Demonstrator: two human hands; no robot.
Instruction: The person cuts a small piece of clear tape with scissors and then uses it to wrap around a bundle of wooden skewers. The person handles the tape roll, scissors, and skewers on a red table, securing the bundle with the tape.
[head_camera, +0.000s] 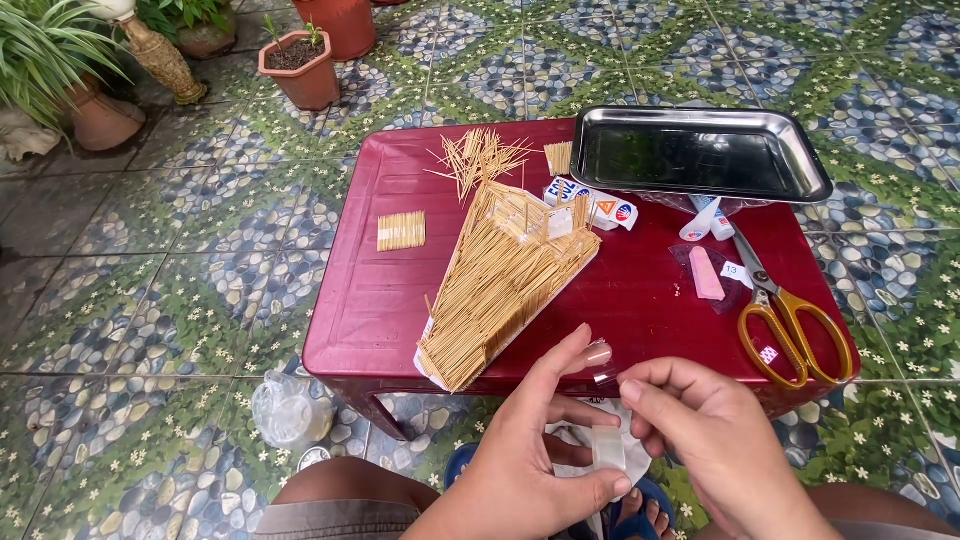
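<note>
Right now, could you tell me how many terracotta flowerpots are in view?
3: a small pot with seedlings on the tiled floor, a larger pot cut off at the top edge, and a pot at far left. Others may be hidden by leaves.

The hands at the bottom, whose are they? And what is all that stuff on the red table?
They belong to one person, who wears a camera on the head, so you look down just as they do. The left hand holds a small roll of clear tape, and the right hand pinches its loose end. On the red table lies a model made of thin wooden sticks, shaped like a pointed wedge. Behind it are loose sticks, and to the left a small flat mat of sticks. On the right are a shiny metal tray, glue tubes and yellow-handled scissors. Plant pots stand on the tiled floor.
</note>
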